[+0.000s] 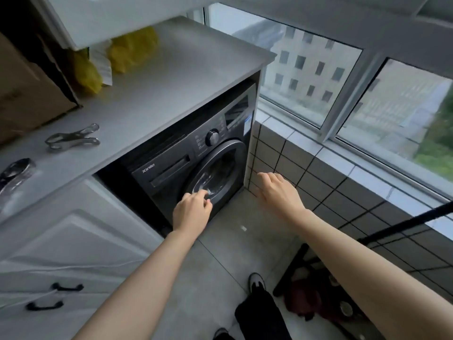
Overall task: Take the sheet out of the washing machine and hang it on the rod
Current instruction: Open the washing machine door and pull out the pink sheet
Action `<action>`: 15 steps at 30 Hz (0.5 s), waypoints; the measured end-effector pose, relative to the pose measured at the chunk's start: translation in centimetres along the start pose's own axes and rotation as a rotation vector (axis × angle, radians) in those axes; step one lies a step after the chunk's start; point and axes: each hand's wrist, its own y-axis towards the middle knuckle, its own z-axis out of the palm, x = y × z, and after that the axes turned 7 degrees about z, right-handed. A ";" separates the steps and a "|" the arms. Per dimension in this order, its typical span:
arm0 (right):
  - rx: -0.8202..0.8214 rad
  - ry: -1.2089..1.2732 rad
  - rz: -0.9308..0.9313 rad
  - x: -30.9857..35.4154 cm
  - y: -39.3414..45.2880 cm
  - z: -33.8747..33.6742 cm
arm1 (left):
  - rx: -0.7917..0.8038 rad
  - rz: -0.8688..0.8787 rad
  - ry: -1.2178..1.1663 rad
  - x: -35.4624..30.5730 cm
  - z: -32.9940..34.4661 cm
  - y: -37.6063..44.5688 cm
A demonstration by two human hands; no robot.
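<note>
The sheet is out of sight behind the closed door [215, 173] of the washing machine [196, 155]. My left hand [192, 209] curls loosely at the door's edge, grasping nothing; my right hand [277, 190] hovers released. A weak pull may slip off the door.

Grey tiled floor [220, 261]; white cabinets [73, 236]; grey countertop [159, 77]; daylit window [306, 69].
</note>
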 end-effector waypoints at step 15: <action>0.231 0.013 -0.137 -6.9 17.6 7.3 | -0.111 -0.747 -0.659 -2.7 9.7 16.0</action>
